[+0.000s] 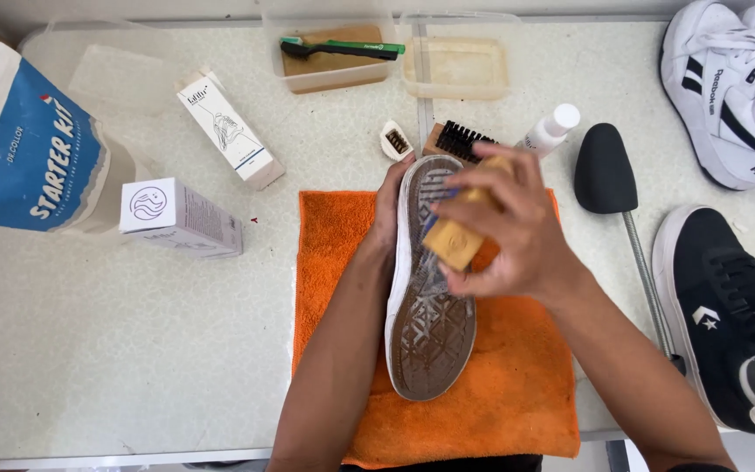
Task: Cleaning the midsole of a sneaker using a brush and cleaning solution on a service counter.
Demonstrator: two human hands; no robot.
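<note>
Orange cloth [500, 385], terry, spread flat at front centre of pale speckled surface [133, 332].

Item 1: shoe [425, 323], sole up, on the cloth, toe toward the far side. Sole brown w/ diamond tread, white rim round the edge.

Item 2: left hand [389, 205], fingers wrapped round the toe end of the shoe, clamped on it from the left side.

Item 3: right hand [504, 236], closed on a wooden brush [452, 240], tan block; brush pressed against the upper half of the sole. Bristles not visible.

Other items, far side, L to R:
- blue and white pouch [28, 149], standing at far left.
- white box [181, 218], lying near the pouch.
- tall white carton [229, 131], lying at an angle.
- clear tray [334, 57] holding a green-handled brush [342, 48].
- 2nd clear tray [456, 65], just beside the first.
- small brush [395, 140], pale handle, near the shoe's toe.
- black-bristle brush [460, 140], partly behind the right hand.
- white bottle [550, 129], tilted, just beyond the right hand.

Right side:
- black shoe tree [605, 170] w/ metal spring rod, lying beside the cloth.
- white sneakers [736, 87], pair, far right corner.
- black sneaker [736, 306], white sole edge, near right edge, upright.
</note>
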